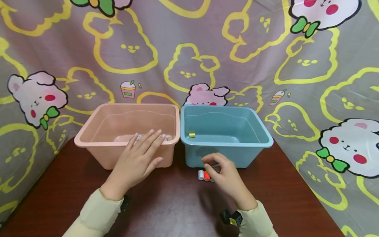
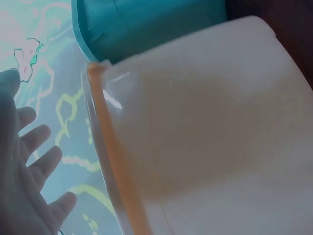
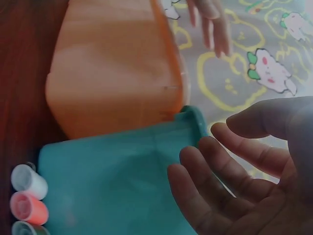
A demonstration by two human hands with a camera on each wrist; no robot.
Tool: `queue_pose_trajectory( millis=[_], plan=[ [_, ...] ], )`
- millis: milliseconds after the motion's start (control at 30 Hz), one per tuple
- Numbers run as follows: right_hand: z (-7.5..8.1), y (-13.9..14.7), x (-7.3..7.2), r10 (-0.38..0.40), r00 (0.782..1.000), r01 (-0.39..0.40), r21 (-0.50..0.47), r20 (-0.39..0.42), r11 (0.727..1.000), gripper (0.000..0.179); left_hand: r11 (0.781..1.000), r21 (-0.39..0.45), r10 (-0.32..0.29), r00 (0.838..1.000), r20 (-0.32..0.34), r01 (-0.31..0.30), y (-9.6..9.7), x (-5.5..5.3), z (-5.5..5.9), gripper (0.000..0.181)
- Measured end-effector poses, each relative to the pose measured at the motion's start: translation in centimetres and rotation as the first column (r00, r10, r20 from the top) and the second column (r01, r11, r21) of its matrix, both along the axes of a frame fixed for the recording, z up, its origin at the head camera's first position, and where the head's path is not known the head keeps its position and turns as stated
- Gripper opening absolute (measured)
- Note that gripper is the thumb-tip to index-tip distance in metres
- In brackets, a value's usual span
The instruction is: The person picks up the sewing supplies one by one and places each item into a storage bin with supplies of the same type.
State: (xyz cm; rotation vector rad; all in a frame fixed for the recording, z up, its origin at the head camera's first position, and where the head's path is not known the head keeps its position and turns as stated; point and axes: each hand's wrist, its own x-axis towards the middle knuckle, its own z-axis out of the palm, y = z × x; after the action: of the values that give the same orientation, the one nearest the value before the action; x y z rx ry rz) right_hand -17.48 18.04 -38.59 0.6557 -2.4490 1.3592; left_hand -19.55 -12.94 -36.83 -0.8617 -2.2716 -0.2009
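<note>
My left hand (image 1: 139, 161) is spread with straight fingers over the front rim of the pink bin (image 1: 103, 144) and holds nothing. Behind its fingers, whitish items lie on that bin's floor, mostly hidden. My right hand (image 1: 226, 174) hovers before the blue bin (image 1: 219, 154), fingers loosely bent and nothing between them. Near it on the table, a row of what look like small thread spools includes a white spool (image 1: 201, 175) and an orange-red spool (image 1: 207, 176); the right hand partly covers the others. A gold spool (image 1: 191, 134) is inside the blue bin, toward its left side.
Both bins stand side by side on a dark brown table (image 1: 165, 204), their rims nearly touching. A grey cloth (image 1: 165, 36) with yellow outlines and cartoon animals hangs behind and at the sides.
</note>
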Motion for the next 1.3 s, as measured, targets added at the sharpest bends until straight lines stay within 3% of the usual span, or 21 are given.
queue_pose_trajectory(
  millis=[267,567,800,1067,1300],
  plan=[
    [-1.1,-0.1,-0.8,-0.066,0.997,0.065,0.036,0.028,0.997,0.018,1.0,-0.018,-0.02,0.997,0.07,0.022,2.0,-0.8,0.5,0.071],
    [-2.2,-0.3,-1.8,-0.094,0.992,0.087,0.078,0.083,0.993,0.017,0.998,-0.034,-0.043,0.986,0.158,0.049,3.6,-2.0,0.9,0.069],
    [-3.2,-0.5,-2.6,-0.103,0.984,0.092,0.08,0.148,0.993,0.02,0.994,-0.098,-0.02,0.975,0.22,0.043,4.6,-2.7,0.7,0.074],
    [-4.5,-0.6,-3.1,-0.116,0.982,0.092,0.157,0.152,0.983,0.026,0.992,-0.119,-0.02,0.972,0.234,0.049,4.8,-3.1,0.3,0.074],
    [-5.7,-0.4,-3.5,-0.133,0.987,0.106,0.259,0.088,0.96,0.027,0.989,-0.133,-0.028,0.975,0.221,0.059,4.8,-3.4,-0.1,0.075]
  ],
)
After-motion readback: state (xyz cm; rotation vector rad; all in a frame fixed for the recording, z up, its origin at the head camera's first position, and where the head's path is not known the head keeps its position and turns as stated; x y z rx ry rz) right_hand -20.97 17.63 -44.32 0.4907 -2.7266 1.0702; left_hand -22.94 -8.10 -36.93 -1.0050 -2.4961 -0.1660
